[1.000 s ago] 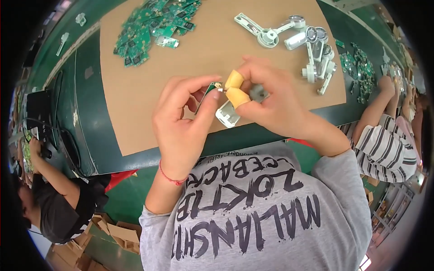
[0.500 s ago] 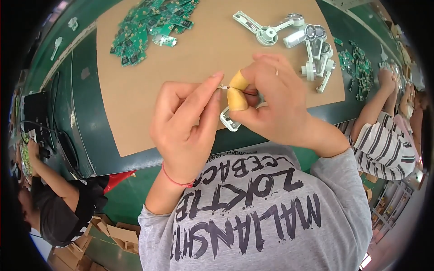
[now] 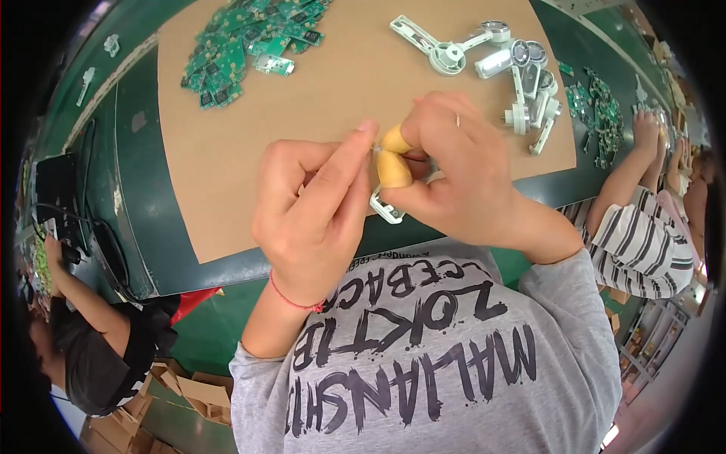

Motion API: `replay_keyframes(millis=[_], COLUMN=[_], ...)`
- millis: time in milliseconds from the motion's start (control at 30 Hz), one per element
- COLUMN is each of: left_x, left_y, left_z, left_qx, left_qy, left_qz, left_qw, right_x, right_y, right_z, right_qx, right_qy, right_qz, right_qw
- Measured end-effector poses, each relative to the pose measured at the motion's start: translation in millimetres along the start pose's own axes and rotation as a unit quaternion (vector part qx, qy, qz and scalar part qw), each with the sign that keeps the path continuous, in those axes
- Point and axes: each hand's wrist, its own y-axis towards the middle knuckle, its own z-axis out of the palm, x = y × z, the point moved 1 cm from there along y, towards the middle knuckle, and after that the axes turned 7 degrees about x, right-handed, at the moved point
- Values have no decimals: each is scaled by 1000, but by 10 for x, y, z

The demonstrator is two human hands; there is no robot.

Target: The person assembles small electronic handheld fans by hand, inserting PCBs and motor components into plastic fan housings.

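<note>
My left hand (image 3: 314, 200) is closed in a pinch, thumb and forefinger meeting the right fingertips; what it grips is hidden. Yellow covers sit on the thumb and forefinger of my right hand (image 3: 457, 166), which pinches thin dark and reddish wires (image 3: 415, 159). A tiny pale connector (image 3: 377, 150) barely shows where the fingertips of both hands meet. Below the right thumb, a white plastic housing (image 3: 388, 209) with an open frame sticks out near the table's front edge. The right hand covers part of it.
A heap of green circuit boards (image 3: 246, 45) lies at the back left of the brown cardboard sheet (image 3: 219, 181). Several pale green and clear fan-like parts (image 3: 522, 83) are at the back right. More boards (image 3: 601, 113) lie farther right. Co-workers sit on both sides.
Both hands have come closer together at the fingertips. The small white connector, plainly seen between them before, is now mostly covered by the yellow-covered fingers.
</note>
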Motion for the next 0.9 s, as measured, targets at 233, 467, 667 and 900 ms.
replay_keyframes(millis=[233, 467, 667, 900], left_x=[10, -16, 20, 55], left_y=[-6, -17, -7, 30], left_z=[-6, 27, 15, -30], left_qx=[-7, -22, -17, 22], left_qy=[29, 5, -5, 8], left_qz=[34, 18, 14, 37], left_qw=[999, 1000, 1000, 999], right_x=[30, 46, 28, -15], right_y=[-1, -1, 15, 67], right_z=[6, -16, 24, 18], right_qx=[-8, -7, -11, 14], right_qy=[-32, -32, -25, -46], right_qz=[-17, -11, -11, -60], right_qw=[999, 999, 1000, 997])
